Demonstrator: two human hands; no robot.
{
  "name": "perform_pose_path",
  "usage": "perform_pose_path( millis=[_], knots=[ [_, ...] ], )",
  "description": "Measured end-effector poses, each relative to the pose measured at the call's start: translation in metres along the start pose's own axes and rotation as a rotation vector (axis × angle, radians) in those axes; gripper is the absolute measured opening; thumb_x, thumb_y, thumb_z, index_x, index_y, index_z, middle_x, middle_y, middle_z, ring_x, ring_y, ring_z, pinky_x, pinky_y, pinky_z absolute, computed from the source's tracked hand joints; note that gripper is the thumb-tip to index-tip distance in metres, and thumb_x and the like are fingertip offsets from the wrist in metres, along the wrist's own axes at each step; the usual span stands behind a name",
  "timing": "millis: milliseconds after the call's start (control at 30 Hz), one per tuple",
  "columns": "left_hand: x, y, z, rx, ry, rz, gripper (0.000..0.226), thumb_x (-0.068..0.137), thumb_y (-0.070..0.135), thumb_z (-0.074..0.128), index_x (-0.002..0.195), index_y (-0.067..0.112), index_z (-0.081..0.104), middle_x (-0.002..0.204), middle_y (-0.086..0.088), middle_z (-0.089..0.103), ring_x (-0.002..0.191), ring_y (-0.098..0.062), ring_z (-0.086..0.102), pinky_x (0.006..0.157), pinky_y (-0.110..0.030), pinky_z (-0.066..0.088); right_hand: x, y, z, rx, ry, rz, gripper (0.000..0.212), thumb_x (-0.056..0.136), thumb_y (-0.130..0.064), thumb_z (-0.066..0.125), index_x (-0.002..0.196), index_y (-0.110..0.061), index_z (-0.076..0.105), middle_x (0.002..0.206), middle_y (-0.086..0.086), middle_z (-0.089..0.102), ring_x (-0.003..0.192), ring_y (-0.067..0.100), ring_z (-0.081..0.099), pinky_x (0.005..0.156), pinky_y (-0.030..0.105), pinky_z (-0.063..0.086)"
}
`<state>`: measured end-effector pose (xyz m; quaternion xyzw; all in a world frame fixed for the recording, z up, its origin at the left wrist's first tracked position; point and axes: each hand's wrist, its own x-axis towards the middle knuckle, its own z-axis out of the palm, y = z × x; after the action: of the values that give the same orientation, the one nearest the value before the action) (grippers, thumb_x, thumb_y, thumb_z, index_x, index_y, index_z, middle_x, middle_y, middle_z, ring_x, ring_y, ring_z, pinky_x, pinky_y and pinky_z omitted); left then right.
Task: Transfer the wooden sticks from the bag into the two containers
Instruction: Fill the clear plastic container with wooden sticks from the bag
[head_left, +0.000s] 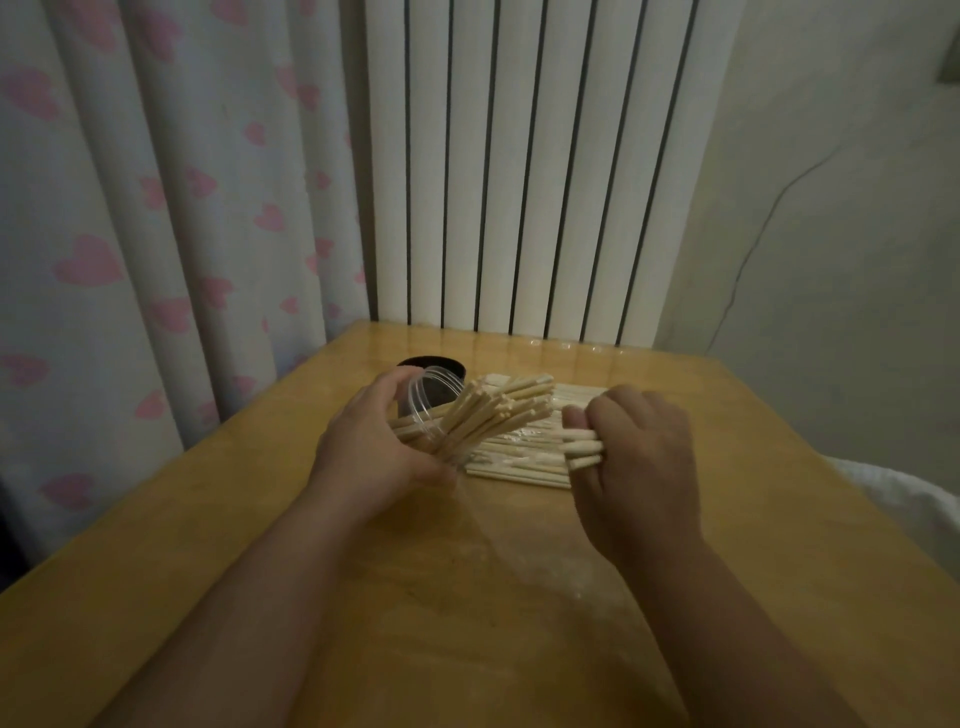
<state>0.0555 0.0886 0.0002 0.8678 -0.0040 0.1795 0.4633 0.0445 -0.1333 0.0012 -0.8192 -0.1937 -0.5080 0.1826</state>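
- My left hand (374, 441) grips the clear container (423, 397), fingers curled round its wall and thumb on the near side. The container is tilted, with its mouth facing right and away from me.
- The clear container holds a thick bundle of sticks (498, 413). They fan out of the mouth, ends pointing up and right. Their lower ends show through the wall next to my palm.
- My right hand (639, 457) is clamped on a small bunch (584, 444) of a few sticks, fingers curled round them. The stick ends point left toward the container's mouth, near the fan but not touching it.
- A flat pile (519, 467) of more sticks lies on the tabletop (467, 597) between and behind both hands, roughly parallel, running left-right.
- The glossy film over the far end of the pile looks like the bag (582, 396). I can't tell where its edges are.
- The black container (431, 364) stands on the tabletop just behind the clear one and is mostly hidden by it. I can't tell its contents from this angle.
- Behind the tabletop is a white radiator (519, 182), with a heart-print curtain (130, 208) to its left.
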Motion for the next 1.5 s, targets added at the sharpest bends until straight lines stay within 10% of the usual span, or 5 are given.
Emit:
perform_pose_path(
  millis=[300,767,1000,1167,1500],
  knots=[
    [-0.001,0.002,0.0,0.079,-0.057,0.042,0.11,0.045,0.018,0.098,0.138,0.048,0.046,0.124,0.022,0.048,0.121,-0.017,0.05,0.097,-0.047,0.052,0.002,-0.001,0.0,0.314,0.173,0.201,0.033,0.099,-0.032,0.05,0.086,-0.009,0.071,0.085,-0.003,0.057,0.076,-0.004,0.048,0.069,0.003,0.037],
    [-0.002,0.004,0.001,0.182,-0.104,0.089,0.115,0.043,0.023,0.098,0.141,0.047,0.043,0.126,0.022,0.048,0.121,-0.012,0.047,0.101,-0.044,0.048,0.011,-0.022,-0.005,0.752,0.003,0.759,0.037,0.101,-0.028,0.051,0.067,-0.022,0.065,0.062,-0.013,0.061,0.064,-0.003,0.055,0.061,0.025,0.041],
    [-0.003,0.004,0.0,0.199,-0.12,0.118,0.112,0.045,0.024,0.097,0.14,0.049,0.043,0.118,0.026,0.044,0.114,-0.008,0.046,0.099,-0.04,0.048,0.007,-0.014,0.001,0.906,-0.46,0.782,0.037,0.083,-0.064,0.062,0.106,-0.036,0.07,0.11,-0.006,0.069,0.104,0.013,0.064,0.09,0.036,0.049],
    [-0.001,0.004,0.0,0.189,-0.098,0.101,0.113,0.045,0.023,0.098,0.141,0.047,0.043,0.122,0.022,0.046,0.116,-0.009,0.046,0.1,-0.042,0.048,0.012,-0.02,-0.001,1.074,-0.087,1.003,0.026,0.097,-0.034,0.047,0.093,-0.029,0.072,0.108,-0.004,0.067,0.107,0.017,0.061,0.098,0.042,0.048],
    [-0.001,0.004,0.001,0.18,-0.109,0.089,0.113,0.047,0.022,0.098,0.142,0.046,0.042,0.124,0.022,0.045,0.121,-0.013,0.047,0.1,-0.045,0.049,0.006,-0.026,0.002,0.908,-0.357,0.939,0.037,0.105,-0.051,0.03,0.133,-0.052,0.053,0.145,-0.013,0.05,0.133,0.014,0.044,0.11,0.045,0.036]
  ],
)
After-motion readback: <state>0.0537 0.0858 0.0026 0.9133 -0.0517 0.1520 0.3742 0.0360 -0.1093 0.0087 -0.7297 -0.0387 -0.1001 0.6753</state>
